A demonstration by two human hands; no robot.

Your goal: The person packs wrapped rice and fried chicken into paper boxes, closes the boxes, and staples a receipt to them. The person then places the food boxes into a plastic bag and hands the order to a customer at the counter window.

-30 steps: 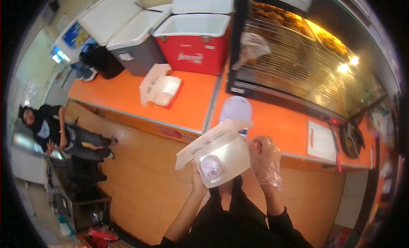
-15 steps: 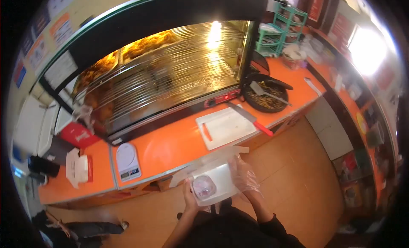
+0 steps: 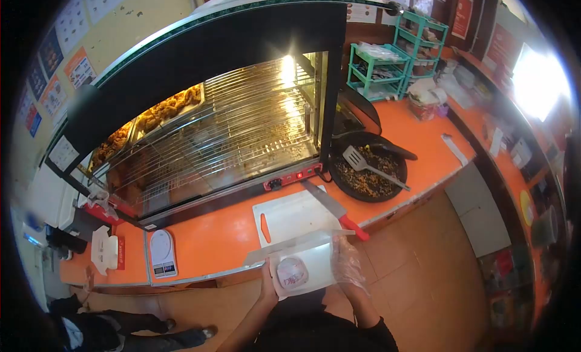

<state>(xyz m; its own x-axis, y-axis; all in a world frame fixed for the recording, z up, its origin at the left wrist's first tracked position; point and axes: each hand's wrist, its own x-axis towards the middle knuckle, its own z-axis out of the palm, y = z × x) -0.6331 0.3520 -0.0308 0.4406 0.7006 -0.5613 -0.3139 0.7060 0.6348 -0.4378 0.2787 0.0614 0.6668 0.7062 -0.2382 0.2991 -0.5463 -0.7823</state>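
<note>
Counter (image 3: pixel 209 240), orange-topped, grey-trimmed along the front edge. Glass cabinet (image 3: pixel 242 52), black-framed and lit, along the counter's back edge — fried food (image 3: pixel 173 114) in its left side. Person (image 3: pixel 91 331) in dark clothes, partly in view, off the counter's front edge near its left end. Green rack (image 3: pixel 378 73), tiered, at the counter's back right corner. Dark pan (image 3: pixel 370 196), brown crumbs (image 3: pixel 356 181) inside, near the counter's right end, beside the cabinet. Cutting board (image 3: pixel 299 213), white, by the front edge, midway along. White box (image 3: pixel 318 260), lid folded back, held just before the counter's front edge, near the board. Second box (image 3: pixel 108 249), at the counter's left end. Knife (image 3: pixel 328 202), between board and pan; red handle jutting past the front edge. Spatula (image 3: pixel 372 170), in the pan, handle over the front right rim. Kitchen scale (image 3: pixel 161 248), by the front edge, left of the board. Left hand (image 3: pixel 267 283), bare, fingers curled around the white box's left edge. Right hand (image 3: pixel 347 266), in a clear plastic glove, against the box's right edge; finger closure hidden by film and blur — impossible to judge. Round wrapped item (image 3: pixel 292 273), pinkish print on top, inside the white box, at its left end.
</note>
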